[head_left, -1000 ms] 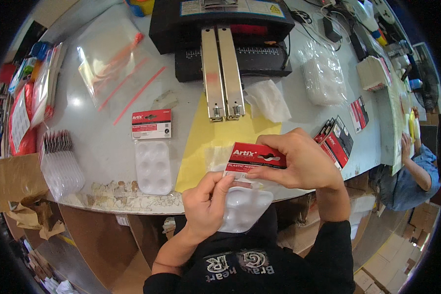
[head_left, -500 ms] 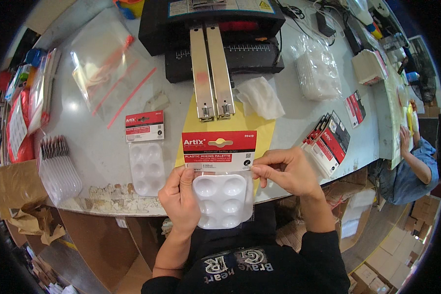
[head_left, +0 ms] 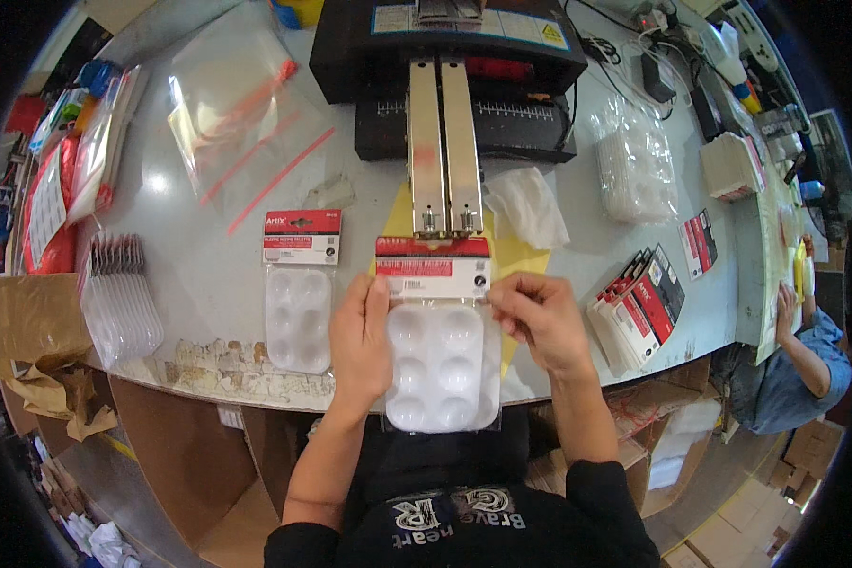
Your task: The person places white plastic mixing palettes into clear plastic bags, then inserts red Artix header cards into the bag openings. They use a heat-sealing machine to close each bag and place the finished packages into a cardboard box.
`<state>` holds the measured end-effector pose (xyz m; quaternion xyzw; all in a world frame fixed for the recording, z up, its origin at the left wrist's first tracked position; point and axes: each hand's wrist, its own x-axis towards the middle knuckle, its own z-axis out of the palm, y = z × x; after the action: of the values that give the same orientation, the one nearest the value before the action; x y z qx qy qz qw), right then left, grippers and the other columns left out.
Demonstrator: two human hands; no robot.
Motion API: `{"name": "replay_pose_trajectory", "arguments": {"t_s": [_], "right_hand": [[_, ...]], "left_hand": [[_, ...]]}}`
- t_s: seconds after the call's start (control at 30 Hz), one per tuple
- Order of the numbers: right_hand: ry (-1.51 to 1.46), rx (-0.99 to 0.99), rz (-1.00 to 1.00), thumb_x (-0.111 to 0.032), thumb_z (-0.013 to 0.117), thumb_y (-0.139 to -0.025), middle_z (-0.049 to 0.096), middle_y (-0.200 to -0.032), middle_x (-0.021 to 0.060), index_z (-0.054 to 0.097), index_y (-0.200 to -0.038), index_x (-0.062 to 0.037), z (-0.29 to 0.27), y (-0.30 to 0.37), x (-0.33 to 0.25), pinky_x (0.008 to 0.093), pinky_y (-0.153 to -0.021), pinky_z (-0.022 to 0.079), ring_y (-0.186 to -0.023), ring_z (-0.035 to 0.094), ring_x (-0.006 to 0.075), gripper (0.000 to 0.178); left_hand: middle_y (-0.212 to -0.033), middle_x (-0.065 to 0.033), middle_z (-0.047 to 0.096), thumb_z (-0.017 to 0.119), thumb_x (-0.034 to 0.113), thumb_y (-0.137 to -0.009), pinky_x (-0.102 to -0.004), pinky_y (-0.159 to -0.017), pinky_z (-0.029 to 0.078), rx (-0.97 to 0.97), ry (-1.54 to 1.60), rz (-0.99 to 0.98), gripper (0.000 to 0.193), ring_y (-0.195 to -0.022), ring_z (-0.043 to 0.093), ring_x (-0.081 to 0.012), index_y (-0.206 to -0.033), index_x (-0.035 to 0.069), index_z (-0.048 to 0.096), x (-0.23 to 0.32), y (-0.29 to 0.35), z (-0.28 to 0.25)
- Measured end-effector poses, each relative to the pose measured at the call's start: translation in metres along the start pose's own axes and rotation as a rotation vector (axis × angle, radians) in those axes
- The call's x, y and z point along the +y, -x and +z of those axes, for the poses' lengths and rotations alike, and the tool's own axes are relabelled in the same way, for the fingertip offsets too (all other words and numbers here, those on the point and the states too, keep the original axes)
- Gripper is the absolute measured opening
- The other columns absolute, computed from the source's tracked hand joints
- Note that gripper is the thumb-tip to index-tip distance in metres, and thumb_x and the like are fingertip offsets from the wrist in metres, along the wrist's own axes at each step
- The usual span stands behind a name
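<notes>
My left hand is closed on the left edge of a bagged white plastic mixing palette with round wells. Thumb and fingertips of my right hand pinch the pack's right edge, beside the lower part of its red and white header card. The card's top edge lies at the front ends of two metal rails, which hide its hang hole. These rails jut toward me from a black machine. Left of my hands, a similar carded palette pack lies flat on the table.
A row of packed palettes stands at the left. Clear bags with red strips lie behind. Crumpled white cloth sits on yellow sheeting right of the rails. Header cards and wrapped palettes are at right, near another person's arm.
Both hands have moved the palette pack away from me, so its card now meets the rail ends. The view has shifted, and my grip looks the same.
</notes>
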<state>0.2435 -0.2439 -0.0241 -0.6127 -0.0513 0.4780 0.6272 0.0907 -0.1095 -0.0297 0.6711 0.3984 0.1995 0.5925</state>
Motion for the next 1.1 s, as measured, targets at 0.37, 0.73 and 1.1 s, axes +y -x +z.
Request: {"name": "replay_pose_trajectory", "arguments": {"t_s": [0.37,0.73,1.1], "right_hand": [[-0.033,0.052,0.016,-0.012,0.066,-0.086,0.060,-0.068,0.0030,0.066,-0.084,0.0005,0.000,-0.012,0.006,0.0180,-0.044,0.033,-0.052,0.048,0.0041,0.013],[-0.016,0.074,-0.129,-0.013,0.066,-0.087,0.062,-0.068,0.0035,0.068,-0.086,0.0020,0.003,-0.044,0.013,0.0208,-0.048,0.038,-0.055,0.052,0.0065,0.015],[1.233,0.649,-0.480,-0.016,0.084,-0.061,0.048,-0.137,0.0239,0.045,-0.133,0.0076,-0.128,0.064,-0.046,0.0381,-0.106,0.036,-0.128,0.046,0.0325,0.085]], "left_hand": [[-0.076,-0.0053,0.044,0.050,0.017,-0.097,-0.0267,-0.071,0.038,0.021,0.103,0.032,0.028,-0.072,0.045,-0.0156,-0.076,-0.001,0.049,-0.018,-0.019,0.005],[-0.071,0.0068,0.036,0.047,0.016,-0.099,-0.0199,-0.057,0.026,0.036,0.203,0.110,0.028,-0.063,0.030,-0.0033,-0.073,0.009,0.045,-0.035,-0.052,0.013],[-0.100,-0.0139,0.052,0.061,0.025,-0.090,-0.0363,-0.083,0.042,0.495,-0.830,0.146,0.025,-0.094,0.053,-0.0287,-0.096,0.001,0.060,-0.009,-0.034,-0.100]]}}
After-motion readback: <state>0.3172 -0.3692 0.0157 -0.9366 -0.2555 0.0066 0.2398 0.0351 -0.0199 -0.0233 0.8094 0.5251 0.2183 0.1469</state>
